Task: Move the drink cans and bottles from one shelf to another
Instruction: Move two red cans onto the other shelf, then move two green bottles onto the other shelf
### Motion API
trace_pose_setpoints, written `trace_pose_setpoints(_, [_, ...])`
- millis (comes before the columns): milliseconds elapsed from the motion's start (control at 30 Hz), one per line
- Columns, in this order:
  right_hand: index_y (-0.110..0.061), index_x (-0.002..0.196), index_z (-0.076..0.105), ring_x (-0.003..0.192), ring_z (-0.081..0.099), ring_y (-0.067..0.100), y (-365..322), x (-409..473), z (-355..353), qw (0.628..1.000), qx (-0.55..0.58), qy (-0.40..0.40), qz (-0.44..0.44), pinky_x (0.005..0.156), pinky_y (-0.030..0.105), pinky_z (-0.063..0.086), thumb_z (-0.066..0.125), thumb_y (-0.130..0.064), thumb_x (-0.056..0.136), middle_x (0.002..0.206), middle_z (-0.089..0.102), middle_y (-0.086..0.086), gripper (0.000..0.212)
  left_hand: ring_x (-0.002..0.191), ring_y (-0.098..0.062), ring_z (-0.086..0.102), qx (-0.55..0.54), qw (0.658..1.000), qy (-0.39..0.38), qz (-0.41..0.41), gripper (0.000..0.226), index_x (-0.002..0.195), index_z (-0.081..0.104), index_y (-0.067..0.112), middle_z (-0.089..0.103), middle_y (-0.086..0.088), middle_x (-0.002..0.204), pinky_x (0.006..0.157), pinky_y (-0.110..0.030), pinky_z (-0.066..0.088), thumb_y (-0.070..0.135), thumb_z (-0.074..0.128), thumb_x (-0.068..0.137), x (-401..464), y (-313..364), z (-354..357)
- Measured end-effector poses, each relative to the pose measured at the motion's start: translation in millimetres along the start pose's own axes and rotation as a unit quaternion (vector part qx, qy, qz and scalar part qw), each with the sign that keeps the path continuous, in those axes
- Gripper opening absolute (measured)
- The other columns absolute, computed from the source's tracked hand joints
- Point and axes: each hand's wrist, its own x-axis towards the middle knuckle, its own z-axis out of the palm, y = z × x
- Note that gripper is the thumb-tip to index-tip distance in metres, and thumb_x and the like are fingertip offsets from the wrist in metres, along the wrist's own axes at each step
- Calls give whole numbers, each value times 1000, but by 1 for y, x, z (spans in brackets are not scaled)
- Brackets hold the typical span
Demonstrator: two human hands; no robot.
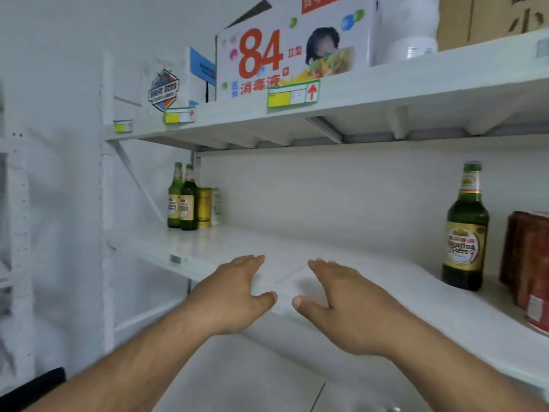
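On the white middle shelf point(297, 251), two green beer bottles point(182, 200) stand at the far left end with a yellow can point(204, 207) and a white can point(216, 206) beside them. A single green beer bottle point(466, 230) stands upright at the right, next to a red pack point(527, 263) cut off by the frame edge. My left hand point(234, 292) and my right hand point(347, 304) hover over the shelf's front edge in the middle, palms facing each other, fingers apart, holding nothing.
The upper shelf point(386, 84) carries a white "84" carton point(294, 46), smaller white boxes point(166, 87), a white plastic container point(413, 46) and a brown carton point(487, 19). Yellow price tags point(292, 95) hang on its front edge. A white upright point(107, 203) stands at the left.
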Motion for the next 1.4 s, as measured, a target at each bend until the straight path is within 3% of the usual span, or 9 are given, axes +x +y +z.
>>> trace_pose_setpoints(200, [-20,161,9,154,8,15,-107,64,42,998,-27,-45,-41,122,33,15,37,-65,97,168,10,-4,83,155,-13,24,-12,997,22,-71,82,164,18,34,18,12,171,124,-33,28,58,57,96,-28,-112,-45])
trace_pose_setpoints(333, [-18,161,11,153,14,20,-164,92,62,995,-59,-55,-51,122,36,19,38,-63,98,168,12,1,82,147,-15,37,-11,996,22,-88,75,162,28,30,32,8,166,114,-27,35,54,58,97,-45,-167,-71])
trace_pose_setpoints(400, [-17,159,17,150,23,24,-188,106,71,994,-77,-57,-49,119,40,27,39,-63,98,165,21,3,80,144,-17,42,-11,995,22,-97,72,160,31,28,36,6,163,112,-28,39,52,59,97,-50,-189,-82])
trace_pose_setpoints(467, [-17,156,25,142,35,25,-209,120,77,994,-87,-56,-46,113,42,35,41,-62,97,159,34,3,76,148,-17,38,-8,994,23,-110,80,164,22,29,29,7,168,117,-33,38,53,58,97,-53,-209,-91])
trace_pose_setpoints(633, [-19,153,30,132,45,25,-244,151,88,993,-97,-52,-46,105,42,43,44,-63,96,151,44,3,74,150,-18,35,-9,992,43,-122,84,165,17,31,24,9,170,119,-37,36,55,58,96,-45,-246,-107])
trace_pose_setpoints(833, [-19,151,33,128,49,27,-255,194,97,993,-103,-36,-48,100,43,47,45,-63,95,147,48,4,73,153,-18,30,-1,991,55,-122,82,165,16,31,21,9,171,120,-37,34,55,56,97,-16,-264,-113])
trace_pose_setpoints(1167, [-20,153,32,131,48,26,-223,280,117,997,-66,2,-49,102,43,47,44,-64,94,151,46,3,74,145,-21,42,23,992,63,-109,75,163,25,29,34,4,165,113,-34,41,49,58,99,69,-277,-110])
trace_pose_setpoints(1400, [-22,150,34,127,51,26,-210,338,123,996,-71,8,-44,98,45,49,44,-66,93,147,48,3,73,148,-21,39,30,991,66,-111,73,162,24,32,31,4,167,113,-36,39,50,56,99,126,-295,-116])
